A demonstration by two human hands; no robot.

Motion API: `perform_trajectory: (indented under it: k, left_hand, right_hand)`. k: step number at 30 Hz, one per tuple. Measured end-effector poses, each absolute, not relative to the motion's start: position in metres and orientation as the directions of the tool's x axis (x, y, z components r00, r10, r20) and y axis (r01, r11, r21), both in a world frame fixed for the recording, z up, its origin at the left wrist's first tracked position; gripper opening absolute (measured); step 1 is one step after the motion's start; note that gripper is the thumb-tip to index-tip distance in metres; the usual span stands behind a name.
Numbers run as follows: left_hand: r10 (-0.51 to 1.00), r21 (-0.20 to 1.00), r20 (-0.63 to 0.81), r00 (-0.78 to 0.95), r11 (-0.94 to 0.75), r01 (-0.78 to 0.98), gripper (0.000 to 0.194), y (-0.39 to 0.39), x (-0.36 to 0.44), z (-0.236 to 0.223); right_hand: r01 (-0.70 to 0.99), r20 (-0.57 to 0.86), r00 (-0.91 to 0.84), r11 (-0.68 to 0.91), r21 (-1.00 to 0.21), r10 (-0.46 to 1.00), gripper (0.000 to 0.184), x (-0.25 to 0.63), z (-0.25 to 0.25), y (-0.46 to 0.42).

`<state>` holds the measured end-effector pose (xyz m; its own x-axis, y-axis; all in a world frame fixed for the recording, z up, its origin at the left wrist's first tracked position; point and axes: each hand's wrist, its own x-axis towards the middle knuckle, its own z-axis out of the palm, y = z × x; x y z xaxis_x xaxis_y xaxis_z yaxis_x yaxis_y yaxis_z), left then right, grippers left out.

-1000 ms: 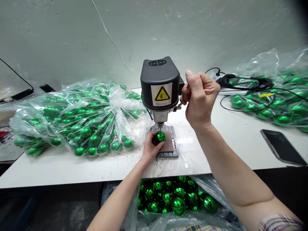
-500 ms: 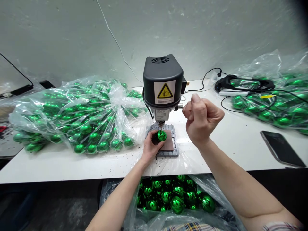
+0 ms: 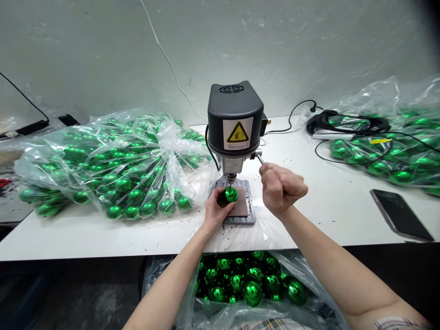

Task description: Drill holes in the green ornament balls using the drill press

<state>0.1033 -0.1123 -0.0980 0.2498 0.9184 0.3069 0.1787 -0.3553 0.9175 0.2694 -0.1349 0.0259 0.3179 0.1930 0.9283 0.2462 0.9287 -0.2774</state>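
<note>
My left hand (image 3: 217, 208) grips a shiny green ball ornament (image 3: 231, 194) between thumb and fingers, on a brown pad (image 3: 242, 206) over the grey base of a small drill press (image 3: 235, 119). The bit and chuck (image 3: 231, 178) are directly above the ball, the tip at its top; whether it has gone in I cannot tell. To the right of the machine, my right hand (image 3: 282, 187) is closed round the feed lever (image 3: 260, 158), whose grip end is hidden in the fist.
A clear bag of green balls (image 3: 120, 169) lies left, another bag (image 3: 405, 156) right with a black headset-like strap (image 3: 347, 123) on it. A phone (image 3: 401, 214) rests near the right edge. Below the table edge, an open bag holds more balls (image 3: 254, 284). Dark shavings dot the table.
My right hand has swung the lever downward and toward me, so more of the lever shows. My left hand and the ball stay in place under the bit.
</note>
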Motion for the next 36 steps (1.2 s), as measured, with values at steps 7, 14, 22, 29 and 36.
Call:
perform_trajectory:
  k: [7, 14, 22, 29, 36]
  left_hand:
    - [0.935, 0.928, 0.275, 0.224, -0.319, 0.194, 0.046, -0.112, 0.108, -0.092]
    - [0.920, 0.784, 0.188, 0.344, -0.352, 0.512, 0.041, -0.163, 0.075, -0.037]
    - [0.891, 0.398, -0.010, 0.453, -0.412, 0.820, 0.032, -0.103, 0.043, -0.011]
    - [0.988, 0.152, 0.079, 0.131, -0.141, 0.978, 0.041, 0.039, 0.069, -0.037]
    - [0.991, 0.290, 0.119, 0.064, -0.096, 0.952, 0.048, 0.054, 0.065, -0.032]
  right_hand:
    - [0.160, 0.754, 0.552, 0.843, -0.514, 0.355, 0.054, 0.261, 0.074, -0.133]
    - [-0.099, 0.488, 0.531, 0.622, -0.776, 0.693, 0.043, 0.271, 0.131, -0.115]
    - [-0.021, 0.545, 0.550, 0.663, -0.748, 0.632, 0.046, 0.267, 0.124, -0.116]
    - [-0.031, 0.528, 0.567, 0.656, -0.754, 0.633, 0.046, 0.267, 0.125, -0.117]
    - [-0.002, 0.555, 0.552, 0.667, -0.745, 0.622, 0.046, 0.268, 0.123, -0.116]
